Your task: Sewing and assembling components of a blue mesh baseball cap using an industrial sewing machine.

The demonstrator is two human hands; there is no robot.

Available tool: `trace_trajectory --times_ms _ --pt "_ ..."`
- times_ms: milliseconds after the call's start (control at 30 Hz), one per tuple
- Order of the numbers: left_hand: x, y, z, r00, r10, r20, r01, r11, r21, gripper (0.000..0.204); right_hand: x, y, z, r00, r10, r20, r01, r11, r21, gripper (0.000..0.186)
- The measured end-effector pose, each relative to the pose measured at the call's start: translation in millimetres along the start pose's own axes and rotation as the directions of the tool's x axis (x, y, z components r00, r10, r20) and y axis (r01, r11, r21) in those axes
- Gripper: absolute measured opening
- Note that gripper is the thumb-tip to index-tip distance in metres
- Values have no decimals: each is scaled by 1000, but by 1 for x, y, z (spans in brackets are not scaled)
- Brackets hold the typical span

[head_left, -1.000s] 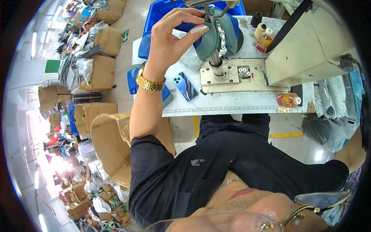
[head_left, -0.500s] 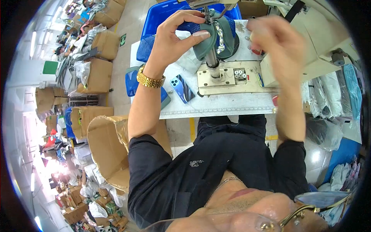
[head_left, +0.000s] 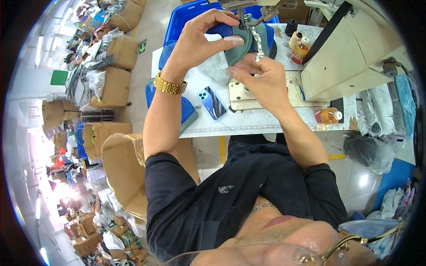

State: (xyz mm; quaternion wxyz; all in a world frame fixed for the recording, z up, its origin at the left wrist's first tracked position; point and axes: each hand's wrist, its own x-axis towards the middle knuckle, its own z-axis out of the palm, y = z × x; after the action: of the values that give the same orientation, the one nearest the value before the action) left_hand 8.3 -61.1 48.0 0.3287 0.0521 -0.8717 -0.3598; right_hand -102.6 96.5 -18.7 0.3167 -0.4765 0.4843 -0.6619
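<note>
Under the needle and presser foot (head_left: 242, 21) of a sewing machine (head_left: 355, 62) sits a green fabric and blue mesh piece (head_left: 236, 54), which looks like a cap. A white braided cord (head_left: 258, 42) hangs in front of it. My left hand (head_left: 197, 46), a gold watch on its wrist, has thumb and fingers closed on the piece's left edge beside the needle. From below, my right hand (head_left: 266, 82) grips the lower edge, its thumb toward the left; some of its fingertips are hidden behind the fabric. The machine's post is mostly covered by this hand.
A blue phone (head_left: 210, 103) lies on the white table (head_left: 213, 128), with blue mesh pieces (head_left: 184, 111) at its left. Thread cones (head_left: 295, 40) and a bottle (head_left: 300, 49) stand right of the needle; another bottle (head_left: 328, 116) lies near the front edge. A blue bin (head_left: 177, 22) is behind.
My right hand has come left and down from beside the machine head and taken hold of the piece's lower edge. My left hand stays at the needle, almost unmoved.
</note>
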Motion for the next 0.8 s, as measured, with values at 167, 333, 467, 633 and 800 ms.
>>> trace_trajectory --times_ms 167,333,467,633,800 --pt "-1 3 1 998 -58 -6 58 998 -21 29 8 15 12 995 -84 -59 80 995 -63 15" --pt "-1 3 -1 998 -62 -2 62 998 15 29 12 16 14 981 -165 -105 142 970 -198 13" --pt "3 -1 -4 998 -69 15 69 998 -8 29 15 17 13 984 -148 -99 118 957 -266 13" --pt "7 -2 -6 997 -77 33 75 996 52 28 18 18 12 973 -196 -121 164 958 -237 15" --pt "2 1 -5 988 -152 -21 154 981 117 31 21 10 13 977 -166 -137 142 975 -170 19"
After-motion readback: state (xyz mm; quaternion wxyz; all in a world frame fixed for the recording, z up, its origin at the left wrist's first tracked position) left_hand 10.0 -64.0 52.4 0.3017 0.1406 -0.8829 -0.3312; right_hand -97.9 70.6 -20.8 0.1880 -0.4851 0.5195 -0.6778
